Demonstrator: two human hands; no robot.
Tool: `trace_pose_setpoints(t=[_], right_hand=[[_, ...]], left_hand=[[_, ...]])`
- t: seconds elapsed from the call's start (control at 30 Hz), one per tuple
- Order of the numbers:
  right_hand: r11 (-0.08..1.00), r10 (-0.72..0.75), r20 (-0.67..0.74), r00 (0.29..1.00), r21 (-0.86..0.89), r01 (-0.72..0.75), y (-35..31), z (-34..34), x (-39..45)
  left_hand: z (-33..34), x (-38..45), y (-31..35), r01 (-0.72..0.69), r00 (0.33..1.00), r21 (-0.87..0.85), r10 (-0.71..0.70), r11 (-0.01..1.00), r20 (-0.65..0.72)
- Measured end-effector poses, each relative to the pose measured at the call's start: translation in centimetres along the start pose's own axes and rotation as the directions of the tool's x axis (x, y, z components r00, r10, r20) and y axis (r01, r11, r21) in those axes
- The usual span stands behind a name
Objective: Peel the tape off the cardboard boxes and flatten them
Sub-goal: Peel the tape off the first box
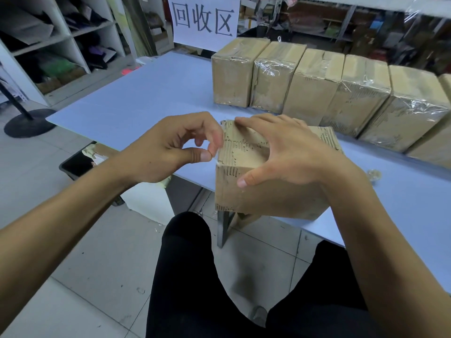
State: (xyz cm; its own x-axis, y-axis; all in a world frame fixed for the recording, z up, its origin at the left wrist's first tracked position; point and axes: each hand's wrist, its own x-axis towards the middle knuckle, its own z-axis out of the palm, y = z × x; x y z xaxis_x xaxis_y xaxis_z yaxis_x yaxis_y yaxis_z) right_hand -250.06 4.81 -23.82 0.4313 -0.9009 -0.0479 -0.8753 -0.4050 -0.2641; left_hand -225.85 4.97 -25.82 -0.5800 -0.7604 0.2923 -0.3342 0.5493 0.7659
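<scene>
Two hands work one box (273, 181): right hand (290, 152) spread over its top, left hand (175, 147) pinching tape (218, 160) at its left-pointing corner.

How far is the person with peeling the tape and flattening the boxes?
No flattened box is visible on the table. In hand: the right hand steadies the near box, its surface already torn, while the left hand pinches a tape strip at its edge. Left: the row of taped boxes behind, upright.
</scene>
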Motion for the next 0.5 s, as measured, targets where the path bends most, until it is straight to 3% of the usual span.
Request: trace_pose_setpoints(t=[0.1, 0.23, 0.3, 0.5], right_hand=[[0.999, 0.03, -0.023, 0.999, -0.029, -0.03, -0.2, 0.1, 0.5], [0.999, 0.038, -0.03, 0.999, -0.035, -0.039, -0.5, 0.2, 0.5], [0.998, 0.042, -0.03, 0.999, -0.038, -0.044, -0.5, 0.2, 0.5], [0.998, 0.047, -0.042, 0.998, -0.047, -0.049, -0.6, 0.2, 0.5]], left_hand=[[2.5, -1.9, -0.2, 0.05, 0.934, -0.188, -0.112, 0.981, -0.339], [7.0, -4.9, 0.3, 0.181, 0.675, -0.035, -0.15, 0.983, -0.722], [8.2, -5.5, 0.4, 0.272, 0.615, -0.013, -0.184, 0.962, -0.767], [10.2, -4.1, 1.4, 0.377, 0.63, 0.047, -0.219, 0.925, -0.745]])
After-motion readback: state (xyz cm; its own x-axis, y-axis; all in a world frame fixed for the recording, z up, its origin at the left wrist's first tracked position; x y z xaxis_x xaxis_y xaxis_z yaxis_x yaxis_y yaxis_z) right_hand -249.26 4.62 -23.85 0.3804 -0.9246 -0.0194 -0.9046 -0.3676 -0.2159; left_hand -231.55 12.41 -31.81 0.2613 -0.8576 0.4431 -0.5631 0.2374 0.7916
